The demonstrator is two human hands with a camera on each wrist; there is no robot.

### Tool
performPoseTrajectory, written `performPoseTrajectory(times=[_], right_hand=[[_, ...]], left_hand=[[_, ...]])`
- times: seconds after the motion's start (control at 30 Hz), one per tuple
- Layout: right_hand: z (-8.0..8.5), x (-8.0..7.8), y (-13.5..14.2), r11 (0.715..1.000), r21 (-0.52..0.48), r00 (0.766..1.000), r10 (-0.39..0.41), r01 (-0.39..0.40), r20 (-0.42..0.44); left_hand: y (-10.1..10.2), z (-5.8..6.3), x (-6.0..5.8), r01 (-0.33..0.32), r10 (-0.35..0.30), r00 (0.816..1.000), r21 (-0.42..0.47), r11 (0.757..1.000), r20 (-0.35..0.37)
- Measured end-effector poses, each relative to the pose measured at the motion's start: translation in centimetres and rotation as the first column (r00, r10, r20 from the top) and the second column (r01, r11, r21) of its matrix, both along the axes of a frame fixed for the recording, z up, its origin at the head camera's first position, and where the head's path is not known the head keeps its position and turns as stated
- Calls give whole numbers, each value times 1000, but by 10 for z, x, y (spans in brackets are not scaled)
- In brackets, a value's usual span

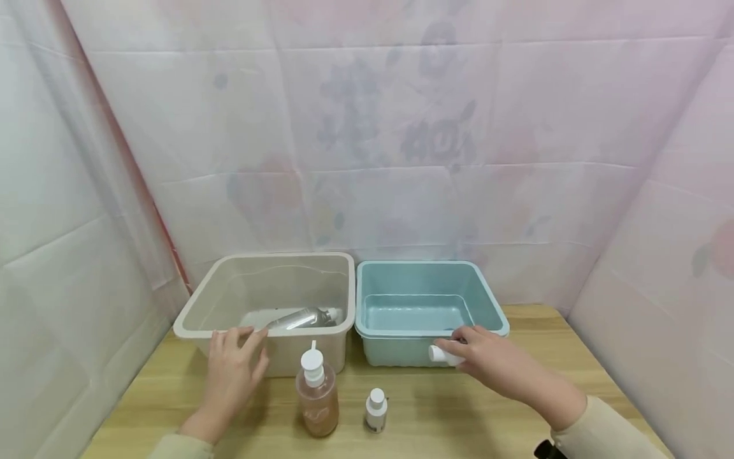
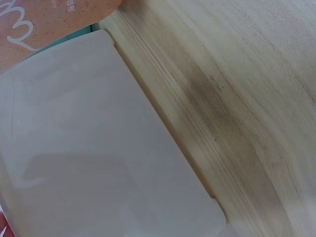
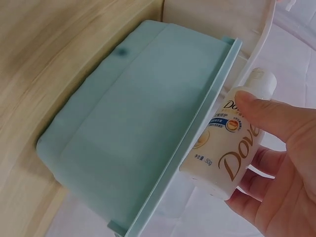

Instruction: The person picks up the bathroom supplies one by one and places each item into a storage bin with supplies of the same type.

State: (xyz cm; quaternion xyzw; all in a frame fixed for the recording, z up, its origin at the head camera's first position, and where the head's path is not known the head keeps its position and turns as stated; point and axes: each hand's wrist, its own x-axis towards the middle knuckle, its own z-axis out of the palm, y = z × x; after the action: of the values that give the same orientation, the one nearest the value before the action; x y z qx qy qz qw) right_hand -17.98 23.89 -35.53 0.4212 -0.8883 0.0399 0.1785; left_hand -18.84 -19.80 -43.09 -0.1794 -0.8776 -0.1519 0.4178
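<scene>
My right hand (image 1: 487, 357) grips a small white Dove bottle (image 3: 227, 143), thumb on one side and fingers curled round the other. That bottle is by the front rim of the light-blue bin (image 1: 375, 350). At the front rim of the beige bin (image 1: 298, 350), my left hand (image 1: 232, 373) rests with relaxed fingers and holds nothing that shows. Inside the beige bin lies a clear bottle (image 1: 298, 319) with a white cap. A pump bottle (image 1: 318, 401) with orange-brown contents and a second small white bottle (image 1: 376, 411) stand upright on the table between my hands.
The two bins stand side by side on a wood-grain table (image 1: 436, 414). Pale printed sheeting (image 1: 401, 127) hangs behind them and at both sides. In the left wrist view, the beige bin's outer wall (image 2: 98, 133) fills much of the frame.
</scene>
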Motion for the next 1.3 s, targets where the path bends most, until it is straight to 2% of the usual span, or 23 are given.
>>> performPoseTrajectory(times=[0.3, 0.53, 0.67, 0.83, 1.07, 1.3], right_hand=[[3, -5, 1, 999, 12, 999, -51, 51, 7], [3, -7, 2, 999, 11, 999, -30, 30, -25], [4, -9, 0, 999, 18, 1000, -26, 26, -15], [5, -6, -3, 999, 22, 999, -33, 33, 11], [-3, -6, -4, 1000, 23, 1000, -4, 4, 26], [0, -9, 0, 1000, 11, 1000, 7, -7, -9]], left_hand=[[-5, 7, -9, 17, -18, 1000, -33, 999, -12], [-3, 6, -8, 8, -8, 1000, -20, 1000, 1], [-4, 6, -9, 6, -6, 1000, -14, 1000, -17], [-5, 5, -6, 10, -10, 1000, -21, 1000, -21], [-4, -5, 5, -9, 9, 1000, -18, 1000, -15], [0, -5, 1, -13, 14, 1000, -17, 1000, 6]])
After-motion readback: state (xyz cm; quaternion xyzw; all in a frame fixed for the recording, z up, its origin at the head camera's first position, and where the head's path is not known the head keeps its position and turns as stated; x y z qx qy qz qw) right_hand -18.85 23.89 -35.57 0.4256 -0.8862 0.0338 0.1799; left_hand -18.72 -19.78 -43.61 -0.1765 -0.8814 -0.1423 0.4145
